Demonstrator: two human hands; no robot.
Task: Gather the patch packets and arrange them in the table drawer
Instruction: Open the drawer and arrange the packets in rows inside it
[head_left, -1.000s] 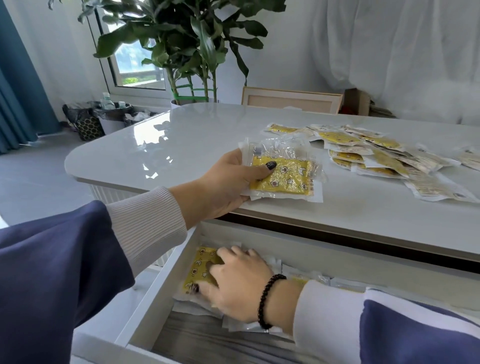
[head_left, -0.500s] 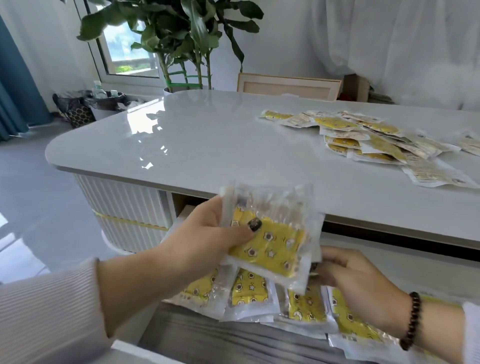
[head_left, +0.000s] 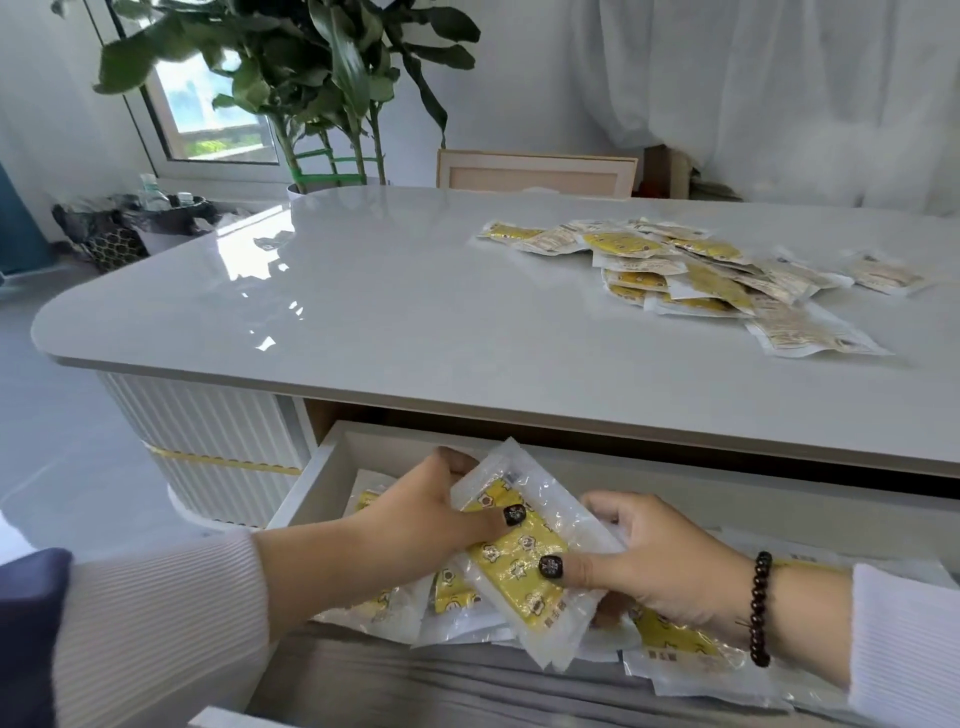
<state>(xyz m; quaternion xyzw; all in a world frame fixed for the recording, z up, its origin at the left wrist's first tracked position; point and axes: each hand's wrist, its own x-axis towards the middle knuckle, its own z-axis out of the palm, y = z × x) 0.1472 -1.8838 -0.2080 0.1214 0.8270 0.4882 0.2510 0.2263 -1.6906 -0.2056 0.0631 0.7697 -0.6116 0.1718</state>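
A small stack of patch packets, clear sleeves with yellow printed inserts, sits tilted in the lower centre of the frame, held over the open table drawer. Both hands are closed on it. The left hand pinches the upper left end, thumb on top and fingers curled behind the far edge. The right hand pinches the lower right side, thumb pressed on the yellow face and fingers tucked under. Holding from two opposite ends seems meant to keep the slippery sleeves squared together while they are lowered, so they land as one tidy pile rather than fanning out.

Beneath the held stack, a row of packets already lies overlapping on the drawer floor, and more show under the right wrist toward the lower right. The stack appears aimed at a place in that row.

Farther out, in the upper right of the frame, a loose heap of packets is spread on the glossy table top, well apart from the drawer. By my judgement the task is only partly done, since that heap is yet to be gathered.

A potted plant stands beyond the table at upper left, by a window.
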